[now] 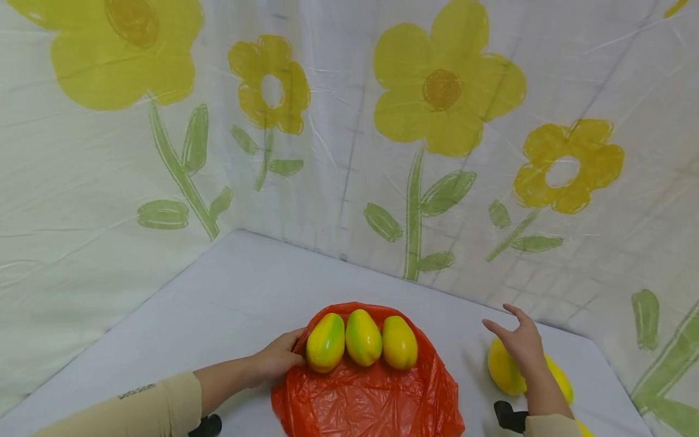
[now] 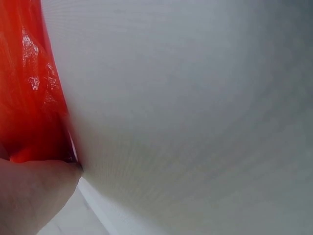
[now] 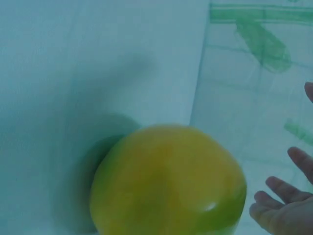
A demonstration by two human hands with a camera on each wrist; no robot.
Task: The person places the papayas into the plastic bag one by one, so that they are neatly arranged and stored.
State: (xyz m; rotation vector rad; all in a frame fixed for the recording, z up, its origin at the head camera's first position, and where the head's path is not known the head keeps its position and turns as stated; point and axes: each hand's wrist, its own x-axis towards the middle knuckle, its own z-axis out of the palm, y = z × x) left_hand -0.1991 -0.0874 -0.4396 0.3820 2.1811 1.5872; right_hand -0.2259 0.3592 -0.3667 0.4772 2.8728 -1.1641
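A red plastic bag lies spread on the table, with three glossy yellow-green fruits, shaped like mangoes or papayas, in a row at its far side: a left one, a middle one and a right one. At the bag's left rim my left hand pinches the plastic; the left wrist view shows the thumb against the red film. My right hand, fingers spread, is over more yellow fruit on the right. In the right wrist view a large yellow-green fruit sits beside those spread fingers.
The white table meets a hanging white sheet printed with yellow flowers along its back and left edges. Another yellow fruit shows behind my right wrist, and part of one more is at the bottom edge.
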